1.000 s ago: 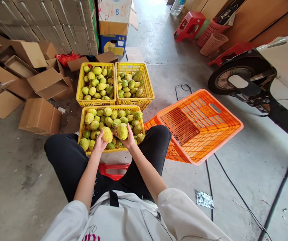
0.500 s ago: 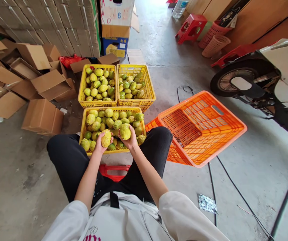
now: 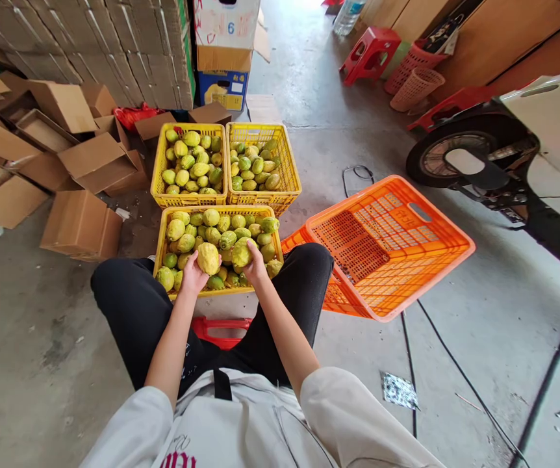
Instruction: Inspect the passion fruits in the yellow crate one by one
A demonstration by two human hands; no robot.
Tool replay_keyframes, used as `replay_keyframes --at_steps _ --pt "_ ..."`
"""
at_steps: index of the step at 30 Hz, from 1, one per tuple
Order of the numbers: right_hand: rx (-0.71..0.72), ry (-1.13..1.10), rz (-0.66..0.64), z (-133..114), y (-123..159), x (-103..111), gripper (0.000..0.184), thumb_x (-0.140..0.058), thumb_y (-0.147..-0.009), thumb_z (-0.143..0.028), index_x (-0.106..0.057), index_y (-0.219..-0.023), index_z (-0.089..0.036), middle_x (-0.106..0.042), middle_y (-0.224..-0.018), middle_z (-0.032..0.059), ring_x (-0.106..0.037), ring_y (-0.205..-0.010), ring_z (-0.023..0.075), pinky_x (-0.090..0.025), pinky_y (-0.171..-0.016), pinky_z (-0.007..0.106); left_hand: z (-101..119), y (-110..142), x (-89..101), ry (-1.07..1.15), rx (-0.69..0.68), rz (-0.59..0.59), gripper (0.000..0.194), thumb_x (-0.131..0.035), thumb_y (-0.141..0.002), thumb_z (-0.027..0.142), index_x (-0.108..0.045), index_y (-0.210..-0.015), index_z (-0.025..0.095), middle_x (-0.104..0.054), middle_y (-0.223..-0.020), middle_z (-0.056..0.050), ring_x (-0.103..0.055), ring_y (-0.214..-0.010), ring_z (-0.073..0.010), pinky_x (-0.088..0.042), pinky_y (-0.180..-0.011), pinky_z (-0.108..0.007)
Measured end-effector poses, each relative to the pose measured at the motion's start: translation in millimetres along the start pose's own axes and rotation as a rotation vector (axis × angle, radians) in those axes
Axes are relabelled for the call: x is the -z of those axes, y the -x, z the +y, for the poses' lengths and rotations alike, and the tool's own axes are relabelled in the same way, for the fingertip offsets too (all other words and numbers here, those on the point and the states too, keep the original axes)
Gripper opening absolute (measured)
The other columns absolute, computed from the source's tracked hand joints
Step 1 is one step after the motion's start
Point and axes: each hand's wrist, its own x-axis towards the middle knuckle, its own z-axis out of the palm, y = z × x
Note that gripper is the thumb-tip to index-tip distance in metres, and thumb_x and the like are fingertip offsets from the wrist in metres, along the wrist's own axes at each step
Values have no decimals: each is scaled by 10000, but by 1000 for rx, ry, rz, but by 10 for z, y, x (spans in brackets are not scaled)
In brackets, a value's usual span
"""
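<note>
My left hand [image 3: 195, 275] is closed around a rounded, bumpy yellow fruit [image 3: 208, 259]. Another yellow-green fruit [image 3: 241, 252] is gripped in my right hand [image 3: 256, 265], a short gap to the right of the first. Both hands are over the near yellow crate [image 3: 160, 242], which is full of green and yellow oval fruits [image 3: 185, 243]. I cannot tell the exact kind of fruit.
Behind stand two more fruit-filled yellow crates, one at left [image 3: 154, 179] and one at right [image 3: 292, 170]. An orange crate [image 3: 419, 263] tilts beside my right knee. Cardboard boxes [image 3: 75, 224] lie left; a motorbike wheel [image 3: 455, 156] and cables [image 3: 460, 374] are at right.
The left hand's fruit has turned, showing another side, and shifted slightly up. The right hand's fruit has tilted slightly and moved a little left. Both stay held.
</note>
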Motion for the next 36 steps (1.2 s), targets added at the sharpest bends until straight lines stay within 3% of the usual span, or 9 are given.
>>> replay_keyframes --at_steps 5,8,12,15,18,23,26,30,36 --pt "-37 -84 -121 -57 34 5 289 -568 -768 -324 -667 -1025 -236 -774 -872 35 -752 -1043 285 -651 -850 420 -46 -103 79 8 -71 64 168 -692 -875 229 -697 -1043 222 -767 -1059 -47 -716 -1039 -189 -599 -982 -367" --pt "-23 -85 -148 -57 51 -20 292 -631 -787 -340 -681 -1059 -247 -774 -899 32 -737 -1087 276 -649 -883 418 -66 -132 126 -14 -30 68 150 -715 -854 232 -687 -999 204 -753 -978 -51 -730 -1021 -208 -621 -920 -359" --pt "-12 -164 -132 -38 78 -41 278 -701 -843 -399 -663 -1077 -255 -764 -880 8 -744 -991 243 -646 -923 435 -87 -115 159 -90 31 -49 182 -727 -836 224 -681 -1003 169 -757 -1034 -97 -743 -1039 -245 -629 -803 -311" --pt "-47 -233 -151 -2 92 -27 256 -701 -853 -417 -644 -1040 -251 -752 -858 -4 -746 -900 232 -640 -941 493 -98 -101 158 -144 43 -56 204 -746 -825 223 -687 -1009 156 -756 -968 -100 -751 -947 -235 -621 -769 -300" --pt "-118 -207 -158 55 89 -16 238 -717 -821 -368 -645 -1001 -229 -750 -852 29 -749 -960 270 -640 -929 508 -100 -100 136 -164 41 -73 275 -766 -818 231 -692 -1074 165 -755 -940 -74 -747 -863 -200 -617 -771 -292" --pt "-185 -151 -200 87 99 -29 267 -701 -833 -415 -648 -1004 -216 -761 -896 69 -744 -1035 295 -647 -910 483 -64 -61 55 -76 60 2 295 -616 -901 402 -702 -1051 162 -770 -953 -115 -755 -988 -276 -637 -846 -408" --pt "-193 -160 -228 43 133 -29 340 -649 -851 -478 -656 -1053 -205 -770 -934 91 -737 -1069 321 -636 -918 518 -40 -25 13 16 58 19 322 -519 -895 355 -713 -1058 157 -780 -986 -145 -732 -1108 -337 -624 -910 -505" --pt "-198 -182 -221 3 159 -35 381 -556 -843 -422 -674 -1115 -183 -783 -949 112 -726 -1108 343 -615 -935 560 -32 -8 -7 79 33 17 316 -479 -890 282 -711 -1070 165 -786 -987 -141 -720 -1159 -338 -607 -957 -528" --pt "-190 -151 -197 13 144 -51 321 -645 -848 -448 -682 -1053 -205 -784 -926 81 -742 -1084 307 -641 -927 477 -58 6 4 50 -32 2 261 -557 -937 318 -705 -1101 180 -785 -995 -102 -732 -1115 -292 -588 -1024 -502"
